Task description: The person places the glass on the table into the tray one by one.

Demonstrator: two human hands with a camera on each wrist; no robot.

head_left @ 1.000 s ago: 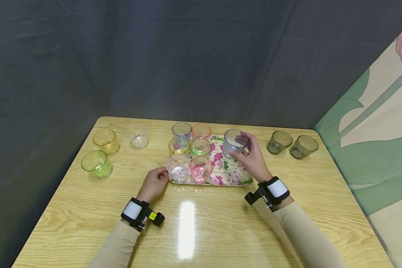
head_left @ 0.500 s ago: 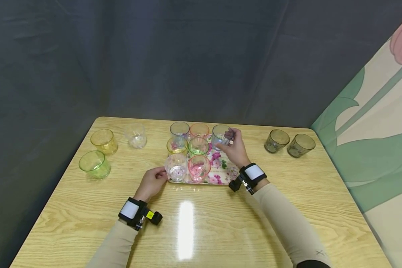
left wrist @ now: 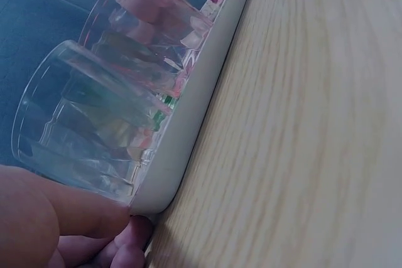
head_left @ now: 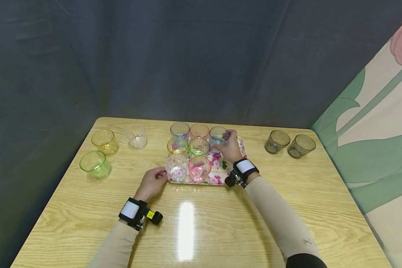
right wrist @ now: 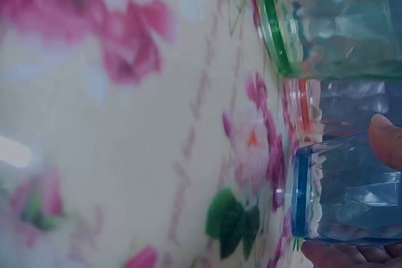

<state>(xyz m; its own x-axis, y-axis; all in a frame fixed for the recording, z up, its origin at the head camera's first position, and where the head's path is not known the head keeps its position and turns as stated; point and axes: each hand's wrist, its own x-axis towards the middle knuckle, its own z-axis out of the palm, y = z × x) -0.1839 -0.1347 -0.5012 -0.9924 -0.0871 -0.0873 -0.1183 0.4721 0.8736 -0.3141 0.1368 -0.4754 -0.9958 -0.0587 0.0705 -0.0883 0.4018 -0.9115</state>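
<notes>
My right hand (head_left: 231,149) grips a blue glass (right wrist: 352,189) round its side, thumb on one side and fingers on the other. That glass stands upright at the far edge of the floral tray (head_left: 226,174), beside a red-rimmed glass (head_left: 199,130). My left hand (head_left: 152,182) pinches the tray's near left corner, the thumb by the rim and curled fingers below it, as the left wrist view shows. Close to it stands a clear glass (left wrist: 81,123), with a pink glass (head_left: 199,169) alongside. Yellow (head_left: 177,146), green (head_left: 198,146) and bluish (head_left: 179,130) glasses stand behind these.
On the table's left are a yellow glass (head_left: 105,142), a green glass (head_left: 95,164) and a clear glass (head_left: 136,137). Two smoky glasses (head_left: 277,141) stand at the right. A dark curtain (head_left: 201,59) hangs behind the table.
My right hand has moved left with the blue glass, bringing it from the tray's right part to beside the red-rimmed glass. My left hand has stayed at the tray corner.
</notes>
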